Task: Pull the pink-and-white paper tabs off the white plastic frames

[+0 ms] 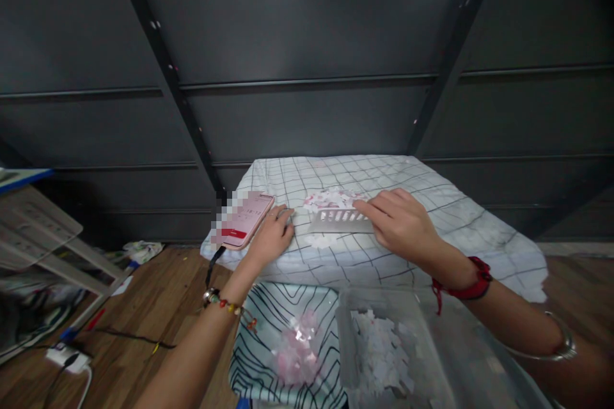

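My left hand (275,234) lies with its fingers stretched out on the checked cloth, beside the right edge of a smartphone (249,220) whose screen is lit. My right hand (400,220) is at the right end of a small white slotted basket (330,225), thumb and fingers pinched together. What the pinch holds, if anything, is hidden. Small white and pink paper pieces (330,198) are heaped in the basket. A few white paper pieces (322,241) lie on the cloth in front of it.
Nearest me stand a wavy-striped tray (256,307) with small shiny pink packets (300,348) and a clear plastic bin (426,332) with white paper pieces (381,351). A dark panelled wall (307,121) rises behind the cloth. A power strip (67,358) lies on the floor, left.
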Motion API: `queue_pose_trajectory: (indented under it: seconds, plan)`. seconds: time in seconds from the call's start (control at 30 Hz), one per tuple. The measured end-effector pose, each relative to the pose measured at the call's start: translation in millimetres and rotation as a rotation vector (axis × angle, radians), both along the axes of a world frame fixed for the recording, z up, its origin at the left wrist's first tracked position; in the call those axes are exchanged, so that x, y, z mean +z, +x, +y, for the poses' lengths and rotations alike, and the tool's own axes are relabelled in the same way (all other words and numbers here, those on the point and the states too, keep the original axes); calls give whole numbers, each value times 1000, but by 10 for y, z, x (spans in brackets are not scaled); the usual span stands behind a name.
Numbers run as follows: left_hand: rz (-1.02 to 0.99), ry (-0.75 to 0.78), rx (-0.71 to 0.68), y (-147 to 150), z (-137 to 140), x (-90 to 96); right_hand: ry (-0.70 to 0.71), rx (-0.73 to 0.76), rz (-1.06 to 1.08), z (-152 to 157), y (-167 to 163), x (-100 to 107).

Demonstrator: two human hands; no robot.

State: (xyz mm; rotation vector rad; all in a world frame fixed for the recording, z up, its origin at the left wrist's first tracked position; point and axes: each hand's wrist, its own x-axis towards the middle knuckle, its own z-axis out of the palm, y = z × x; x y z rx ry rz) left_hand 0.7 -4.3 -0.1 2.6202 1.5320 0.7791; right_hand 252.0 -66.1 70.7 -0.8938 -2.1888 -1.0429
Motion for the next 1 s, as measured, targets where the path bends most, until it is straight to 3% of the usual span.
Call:
queue_pose_trajectory:
  seconds: [0.23,0.43,1.0]
  plan:
    - [-10,2,-17,-4,6,-1,-18,114,37,59,-89,-11]
    - [-43,8,-24,-27,67,-54,-171,179,44,148,-108,-4]
    - [-48,41,3,-31,92,-98,-282,209,143,116,280,-64]
